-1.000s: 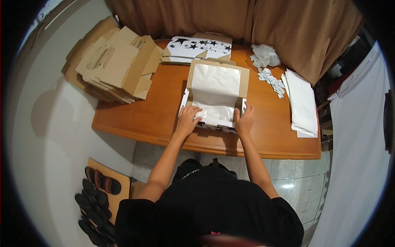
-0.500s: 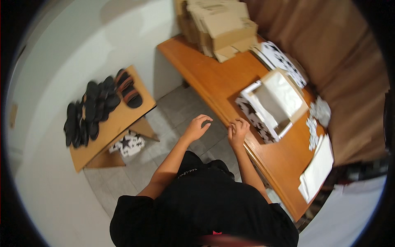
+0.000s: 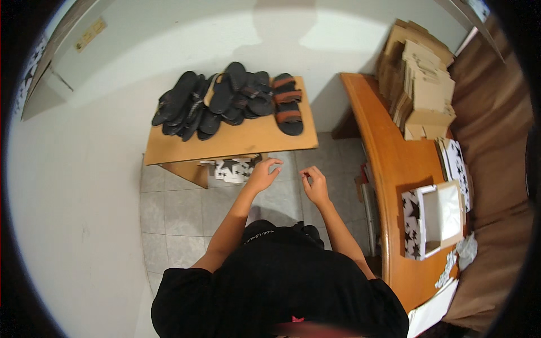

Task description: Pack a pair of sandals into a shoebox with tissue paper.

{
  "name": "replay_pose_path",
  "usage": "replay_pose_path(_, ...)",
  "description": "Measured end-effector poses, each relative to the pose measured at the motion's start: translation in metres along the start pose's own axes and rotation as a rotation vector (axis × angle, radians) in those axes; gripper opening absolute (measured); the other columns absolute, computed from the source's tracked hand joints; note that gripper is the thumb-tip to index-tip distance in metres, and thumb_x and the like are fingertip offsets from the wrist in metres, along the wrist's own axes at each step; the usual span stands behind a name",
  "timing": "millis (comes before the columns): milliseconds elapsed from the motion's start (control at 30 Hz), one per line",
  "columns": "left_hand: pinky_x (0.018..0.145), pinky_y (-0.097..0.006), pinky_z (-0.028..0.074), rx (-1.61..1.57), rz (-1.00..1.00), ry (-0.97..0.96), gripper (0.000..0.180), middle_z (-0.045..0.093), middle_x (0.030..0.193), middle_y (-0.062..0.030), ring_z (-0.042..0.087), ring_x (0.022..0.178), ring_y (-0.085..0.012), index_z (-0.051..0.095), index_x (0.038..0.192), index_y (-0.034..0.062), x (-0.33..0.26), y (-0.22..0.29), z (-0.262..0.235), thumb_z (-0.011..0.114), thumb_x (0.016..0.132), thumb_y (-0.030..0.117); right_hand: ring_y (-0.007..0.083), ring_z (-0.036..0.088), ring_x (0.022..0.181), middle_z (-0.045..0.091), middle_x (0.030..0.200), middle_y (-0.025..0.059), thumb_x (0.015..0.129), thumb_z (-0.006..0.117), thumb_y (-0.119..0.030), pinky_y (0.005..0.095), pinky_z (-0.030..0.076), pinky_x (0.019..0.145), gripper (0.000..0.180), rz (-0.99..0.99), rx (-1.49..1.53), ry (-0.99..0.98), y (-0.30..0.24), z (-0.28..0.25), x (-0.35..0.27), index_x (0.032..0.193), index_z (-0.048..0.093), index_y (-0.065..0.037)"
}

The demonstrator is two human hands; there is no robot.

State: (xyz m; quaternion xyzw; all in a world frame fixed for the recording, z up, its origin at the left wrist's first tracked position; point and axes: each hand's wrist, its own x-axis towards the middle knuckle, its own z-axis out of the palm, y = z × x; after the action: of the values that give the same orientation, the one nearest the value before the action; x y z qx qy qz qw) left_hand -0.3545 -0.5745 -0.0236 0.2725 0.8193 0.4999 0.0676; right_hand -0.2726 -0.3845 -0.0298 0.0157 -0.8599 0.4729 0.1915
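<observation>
In mid-air in front of the small wooden table (image 3: 186,147), my left hand (image 3: 265,176) holds nothing, its fingers bent and apart from the thumb. My right hand (image 3: 314,185) hangs beside it over the gap between the small table and the desk, likewise empty with loosely curled fingers. A heap of black sandals (image 3: 228,96) covers much of the small table. At its right end lie sandals with brown straps (image 3: 289,115), lined up one behind the other. Neither hand touches any of them.
The long wooden desk (image 3: 389,186) runs along the right. It carries an open star-print box (image 3: 412,225), stacked folded cardboard (image 3: 425,90), crumpled plastic (image 3: 467,250) and white sheets (image 3: 434,310). Star-patterned cardboard (image 3: 232,170) sits under the small table. Brown curtain (image 3: 490,186) borders the desk.
My view has swung left, from the desk toward the small table with sandals. My right hand has left the desk edge near the open box. Both hands remain empty.
</observation>
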Motion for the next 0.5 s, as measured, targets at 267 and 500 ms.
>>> replay_pose_path(267, 0.089, -0.037, 0.039, 0.165, -0.109, 0.448, 0.024, 0.059, 0.101, -0.0150, 0.052, 0.100, -0.0311, 0.059, 0.097, 0.0008, 0.009, -0.098, -0.156, 0.062, 0.077, 0.014, 0.0248, 0.058, 0.072, 0.057, 0.080, 0.0138, 0.076, 0.055, 0.000, 0.0325, 0.046, 0.067, 0.013, -0.108, 0.139, -0.160, -0.042, 0.131, 0.109, 0.088, 0.059, 0.001)
replay_pose_path(500, 0.092, -0.040, 0.036, -0.009, -0.580, 0.836, 0.054, 0.048, 0.111, -0.0217, 0.046, 0.105, -0.0343, 0.048, 0.115, 0.0006, 0.016, -0.188, -0.248, 0.068, 0.072, 0.025, 0.0255, 0.056, 0.080, 0.055, 0.089, 0.0138, 0.077, 0.057, -0.004, 0.0329, 0.045, 0.072, 0.019, -0.156, 0.168, -0.389, -0.071, 0.216, 0.170, 0.095, 0.057, 0.000)
